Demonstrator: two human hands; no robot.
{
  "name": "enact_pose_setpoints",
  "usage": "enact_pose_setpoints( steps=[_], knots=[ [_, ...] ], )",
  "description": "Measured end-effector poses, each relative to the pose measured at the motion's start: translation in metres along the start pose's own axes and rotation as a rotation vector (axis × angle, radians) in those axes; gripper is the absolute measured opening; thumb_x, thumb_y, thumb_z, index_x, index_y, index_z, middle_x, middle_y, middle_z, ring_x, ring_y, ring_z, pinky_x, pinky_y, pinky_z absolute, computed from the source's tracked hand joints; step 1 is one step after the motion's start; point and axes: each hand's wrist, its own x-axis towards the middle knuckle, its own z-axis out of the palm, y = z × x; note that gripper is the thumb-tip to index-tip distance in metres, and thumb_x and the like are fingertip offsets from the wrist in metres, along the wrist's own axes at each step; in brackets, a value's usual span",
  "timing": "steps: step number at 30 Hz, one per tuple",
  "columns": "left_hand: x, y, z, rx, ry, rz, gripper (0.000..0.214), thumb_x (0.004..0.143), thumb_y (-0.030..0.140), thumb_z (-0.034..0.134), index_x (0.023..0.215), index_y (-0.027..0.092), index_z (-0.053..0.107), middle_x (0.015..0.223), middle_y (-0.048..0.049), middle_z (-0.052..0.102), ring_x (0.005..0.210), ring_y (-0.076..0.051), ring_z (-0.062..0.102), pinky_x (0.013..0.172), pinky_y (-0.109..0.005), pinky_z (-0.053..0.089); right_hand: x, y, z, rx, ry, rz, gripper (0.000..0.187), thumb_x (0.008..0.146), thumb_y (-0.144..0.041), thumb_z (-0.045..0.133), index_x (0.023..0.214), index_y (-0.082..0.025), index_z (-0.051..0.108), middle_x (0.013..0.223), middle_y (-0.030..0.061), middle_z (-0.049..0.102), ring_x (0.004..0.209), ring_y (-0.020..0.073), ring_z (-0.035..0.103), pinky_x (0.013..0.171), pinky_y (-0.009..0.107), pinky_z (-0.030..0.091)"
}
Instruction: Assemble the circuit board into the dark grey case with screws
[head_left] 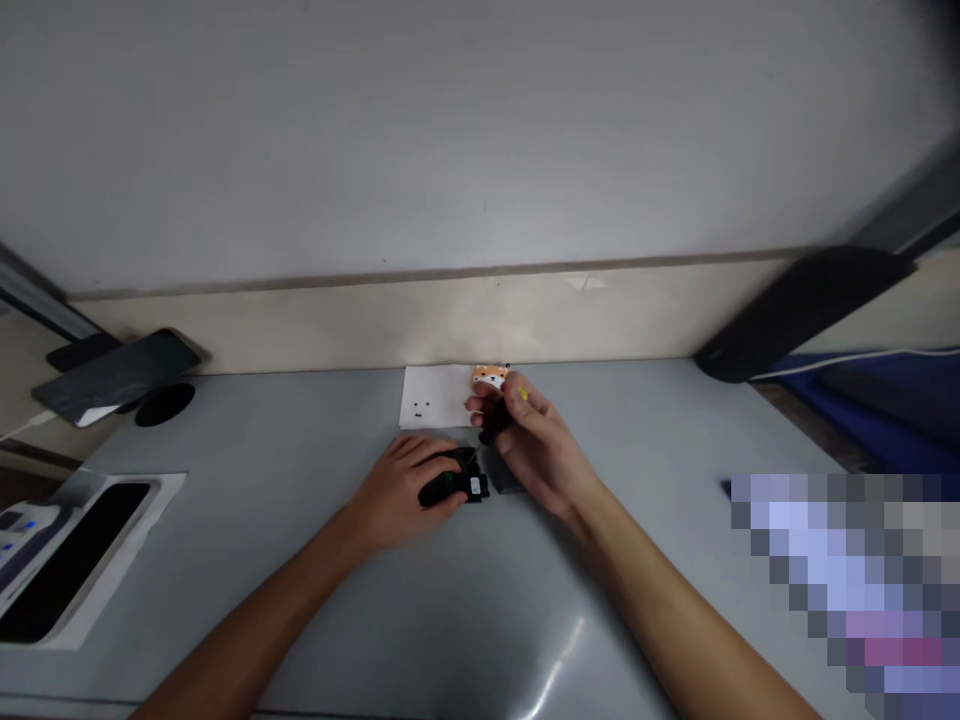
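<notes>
On the grey table, my left hand [401, 490] is closed around a black device [450, 486] that carries a small white label; its exact kind cannot be made out. My right hand [551, 445] grips a small screwdriver [493, 428] with a dark handle and a yellow end. Its thin shaft slants down to the device's upper right part, though whether the tip sits in a screw is too small to see. Partly under my right hand lies a dark flat piece [510, 482]. Beyond the hands, a white sheet [442, 385] bears several tiny dark screws [420, 408].
An orange and white animal-face item [491, 376] lies by the sheet. At left are a propped phone [120, 375], a round dark hole [165, 404] and a black-topped device [82, 560] on paper. A dark post foot [795, 310] stands right; pixelation covers the lower right.
</notes>
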Motion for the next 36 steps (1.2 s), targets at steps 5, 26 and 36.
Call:
enact_pose_setpoints(
  steps=[5,26,36],
  knots=[
    [0.000,0.001,-0.001,-0.020,-0.013,-0.017,0.021,0.093,0.031,0.072,0.113,0.028,0.069,0.130,-0.0022,0.069,0.119,-0.023,0.063,0.107,-0.045,0.046,-0.002,0.002,0.005,-0.101,0.016,-0.033,0.030,0.091,-0.045,0.073,0.082,-0.025,0.053,0.066,-0.0056,0.039,0.057,0.0117,0.037,0.058,0.027,0.036],
    [0.000,0.001,-0.002,-0.036,-0.001,-0.008,0.019,0.093,0.031,0.071,0.111,0.028,0.070,0.127,-0.0032,0.070,0.118,-0.024,0.064,0.106,-0.046,0.048,-0.001,-0.003,0.003,-0.251,0.026,-0.027,0.037,0.091,-0.050,0.071,0.081,-0.025,0.046,0.067,-0.0053,0.040,0.059,0.0126,0.039,0.058,0.029,0.037],
    [0.000,0.000,-0.002,-0.029,-0.006,-0.029,0.021,0.093,0.032,0.071,0.113,0.027,0.071,0.129,-0.0034,0.070,0.118,-0.024,0.064,0.105,-0.044,0.048,-0.003,0.011,-0.006,-0.908,0.170,-0.305,0.029,0.101,-0.048,0.054,0.123,-0.030,0.056,0.107,0.0039,0.061,0.089,0.0206,0.054,0.084,0.037,0.043]
  ],
)
